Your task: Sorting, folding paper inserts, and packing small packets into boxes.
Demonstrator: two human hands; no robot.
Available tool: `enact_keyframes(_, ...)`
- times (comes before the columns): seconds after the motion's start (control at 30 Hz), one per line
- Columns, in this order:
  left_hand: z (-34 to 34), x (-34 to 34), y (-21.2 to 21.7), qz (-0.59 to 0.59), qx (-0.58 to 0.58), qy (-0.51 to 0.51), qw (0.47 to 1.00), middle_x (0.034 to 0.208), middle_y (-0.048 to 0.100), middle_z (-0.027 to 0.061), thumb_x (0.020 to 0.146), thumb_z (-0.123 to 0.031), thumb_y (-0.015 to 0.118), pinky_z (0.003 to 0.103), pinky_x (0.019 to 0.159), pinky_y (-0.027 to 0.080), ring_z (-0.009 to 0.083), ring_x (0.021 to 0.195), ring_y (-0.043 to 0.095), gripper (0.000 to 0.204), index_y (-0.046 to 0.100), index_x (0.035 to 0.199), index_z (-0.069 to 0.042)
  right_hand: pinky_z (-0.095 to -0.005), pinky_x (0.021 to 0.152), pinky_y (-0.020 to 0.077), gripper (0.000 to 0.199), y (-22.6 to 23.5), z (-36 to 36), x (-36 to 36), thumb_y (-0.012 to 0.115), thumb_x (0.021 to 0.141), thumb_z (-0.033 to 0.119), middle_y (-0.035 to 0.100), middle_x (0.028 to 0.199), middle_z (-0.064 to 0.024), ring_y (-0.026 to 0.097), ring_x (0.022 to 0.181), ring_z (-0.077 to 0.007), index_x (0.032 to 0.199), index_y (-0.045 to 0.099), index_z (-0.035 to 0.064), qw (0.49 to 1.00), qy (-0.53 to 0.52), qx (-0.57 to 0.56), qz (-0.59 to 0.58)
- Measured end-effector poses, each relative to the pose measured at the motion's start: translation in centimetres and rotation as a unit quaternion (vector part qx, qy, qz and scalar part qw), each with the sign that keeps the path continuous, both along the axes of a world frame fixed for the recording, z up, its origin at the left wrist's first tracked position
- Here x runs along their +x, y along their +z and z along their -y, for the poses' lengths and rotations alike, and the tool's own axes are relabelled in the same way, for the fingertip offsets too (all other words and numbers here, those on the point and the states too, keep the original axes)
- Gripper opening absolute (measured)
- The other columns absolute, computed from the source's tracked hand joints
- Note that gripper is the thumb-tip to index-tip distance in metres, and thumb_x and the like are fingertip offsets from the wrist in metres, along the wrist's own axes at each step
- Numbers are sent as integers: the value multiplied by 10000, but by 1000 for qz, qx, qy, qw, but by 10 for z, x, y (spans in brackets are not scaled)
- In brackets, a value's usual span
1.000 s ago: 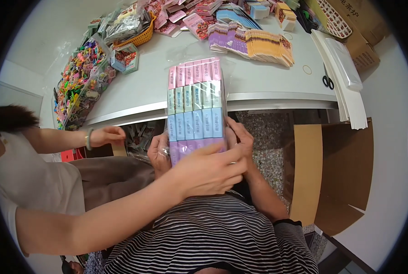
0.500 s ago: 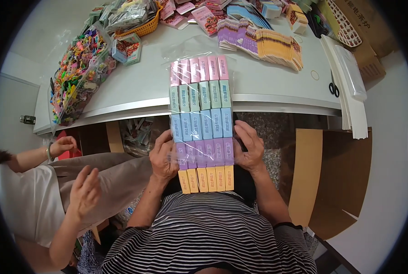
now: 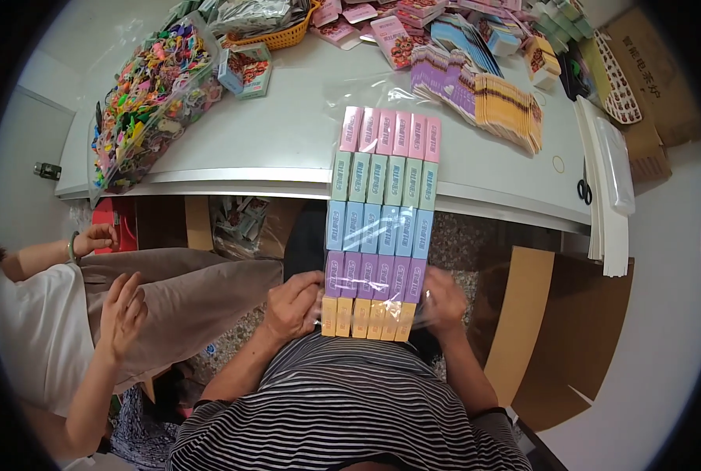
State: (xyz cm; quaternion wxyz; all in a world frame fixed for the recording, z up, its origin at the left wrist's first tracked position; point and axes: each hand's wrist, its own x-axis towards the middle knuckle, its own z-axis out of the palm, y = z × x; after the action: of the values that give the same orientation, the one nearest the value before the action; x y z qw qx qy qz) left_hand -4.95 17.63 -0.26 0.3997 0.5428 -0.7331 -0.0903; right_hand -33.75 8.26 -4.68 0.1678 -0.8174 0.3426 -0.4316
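Small boxes in rows of pink [image 3: 387, 133], green [image 3: 378, 179], blue [image 3: 379, 229], purple [image 3: 374, 276] and yellow [image 3: 368, 318] form a long block between my hands. A clear plastic bag [image 3: 358, 90] sheathes the block, its loose far end lying over the table edge and its mouth around the yellow row near my striped shirt. My left hand [image 3: 294, 304] is closed on the bag's edge at the left of the yellow row. On the opposite side, my right hand [image 3: 445, 301] grips the bag too, its fingers slightly blurred.
Colourful trinkets fill a large clear bag [image 3: 158, 98] at the table's left. Purple and yellow flat cartons [image 3: 507, 110] lie at the right, near scissors [image 3: 584, 191]. An open cardboard box [image 3: 578, 337] stands below right. Another person's hand [image 3: 123, 314] is at left.
The bag's mouth has come down toward me, from the purple row to around the yellow row. Both my hands have moved nearer my body along the block.
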Motion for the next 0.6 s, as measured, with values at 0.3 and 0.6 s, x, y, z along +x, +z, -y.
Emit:
enact_keyframes(0.3,-32,16,5,32,78,-45,995,1025,682,130,817,-55,688,370,663,558,290,826,696,93,614,840,-3,-381,744,581,240,23,-37,-22,720,778,-19,689,1102,-149,697,933,-313,1016,693,1,989,110,86,-46)
enact_keyframes(0.6,-57,33,11,54,144,-106,982,1003,675,86,787,-100,716,365,665,550,250,871,681,124,604,815,-56,-396,891,521,129,25,-45,-17,702,900,59,636,1107,-111,629,1050,-314,1028,693,41,944,219,247,-12)
